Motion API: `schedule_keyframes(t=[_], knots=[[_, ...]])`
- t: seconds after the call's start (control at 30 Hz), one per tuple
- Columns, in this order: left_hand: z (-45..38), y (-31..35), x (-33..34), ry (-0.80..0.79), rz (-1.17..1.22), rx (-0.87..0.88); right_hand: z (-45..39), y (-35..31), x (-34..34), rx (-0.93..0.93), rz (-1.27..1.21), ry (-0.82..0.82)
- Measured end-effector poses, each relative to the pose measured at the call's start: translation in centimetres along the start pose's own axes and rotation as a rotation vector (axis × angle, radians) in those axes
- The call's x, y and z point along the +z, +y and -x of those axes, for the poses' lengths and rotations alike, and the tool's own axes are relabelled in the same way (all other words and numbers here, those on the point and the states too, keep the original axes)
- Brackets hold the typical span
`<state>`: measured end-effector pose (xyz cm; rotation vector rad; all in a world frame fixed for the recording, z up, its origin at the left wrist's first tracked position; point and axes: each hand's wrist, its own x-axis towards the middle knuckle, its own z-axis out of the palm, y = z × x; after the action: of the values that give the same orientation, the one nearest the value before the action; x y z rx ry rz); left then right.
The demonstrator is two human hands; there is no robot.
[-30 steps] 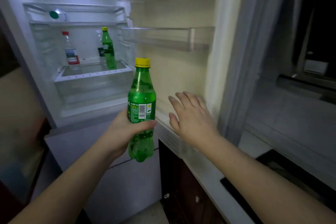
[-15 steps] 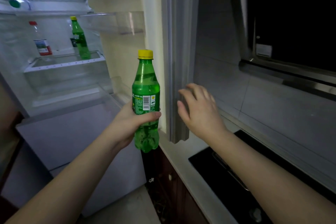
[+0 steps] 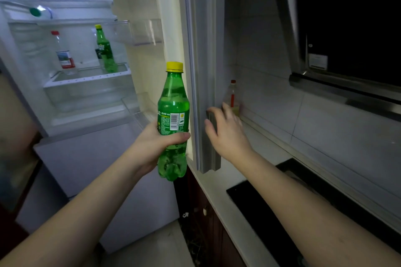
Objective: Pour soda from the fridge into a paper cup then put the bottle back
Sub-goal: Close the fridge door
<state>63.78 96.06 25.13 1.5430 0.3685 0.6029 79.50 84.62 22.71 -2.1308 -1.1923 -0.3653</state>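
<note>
Item, frame centre: soda bottle (image 3: 173, 119), capped and upright, gripped by your left hand (image 3: 156, 147); your right hand (image 3: 225, 130) spread at the fridge door (image 3: 204, 71) edge; no cup visible, pouring and return outstanding.

Dim kitchen, bright fridge (image 3: 71, 97) interior

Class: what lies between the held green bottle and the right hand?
In the head view, the fridge door's edge lies between bottle and right hand.
</note>
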Motion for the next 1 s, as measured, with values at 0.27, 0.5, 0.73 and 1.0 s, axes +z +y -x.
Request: schedule_keyframes(t=[0.27, 0.5, 0.73, 1.0], knots=[[2.4, 0.0, -3.2, 0.051, 0.010, 0.032, 1.1, -1.7, 3.3, -0.261, -0.018, 0.190], [5.9, 0.4, -8.4, 0.093, -0.039, 0.032, 0.6, -6.5, 7.2, -0.537, 0.003, 0.264], [8.7, 0.5, -14.4, 0.263, -0.022, 0.050, 0.1, -13.4, 12.6, -0.630, -0.138, 0.198], [10.3, 0.4, -21.7, 0.386, -0.011, 0.065, -0.9, -21.0, 17.3, -0.679, -0.313, 0.119]])
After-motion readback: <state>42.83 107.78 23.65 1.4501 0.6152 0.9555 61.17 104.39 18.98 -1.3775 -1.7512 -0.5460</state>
